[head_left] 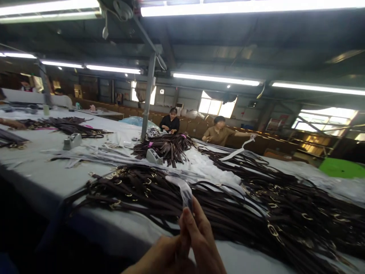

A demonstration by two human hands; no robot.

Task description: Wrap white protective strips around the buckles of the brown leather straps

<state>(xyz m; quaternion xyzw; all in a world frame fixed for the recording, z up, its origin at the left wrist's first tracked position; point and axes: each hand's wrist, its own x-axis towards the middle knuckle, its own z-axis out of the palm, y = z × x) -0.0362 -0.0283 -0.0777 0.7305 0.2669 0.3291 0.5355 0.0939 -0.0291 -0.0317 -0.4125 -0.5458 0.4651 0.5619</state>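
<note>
At the bottom of the view my left hand (159,255) and my right hand (202,243) meet, fingers pressed together. Between them they pinch a thin clear plastic sleeve (186,194) that stands up from the fingertips. Just beyond lies a wide heap of dark brown leather straps (142,194) with gold buckles, spread over the white table (51,171). More straps (285,198) run off to the right.
Two tape dispensers (72,141) (154,156) sit on the table. A bundle of straps (168,146) lies mid-table by a metal post (148,99). Two people (170,121) (219,131) work at the far side. A green object (342,167) is at right.
</note>
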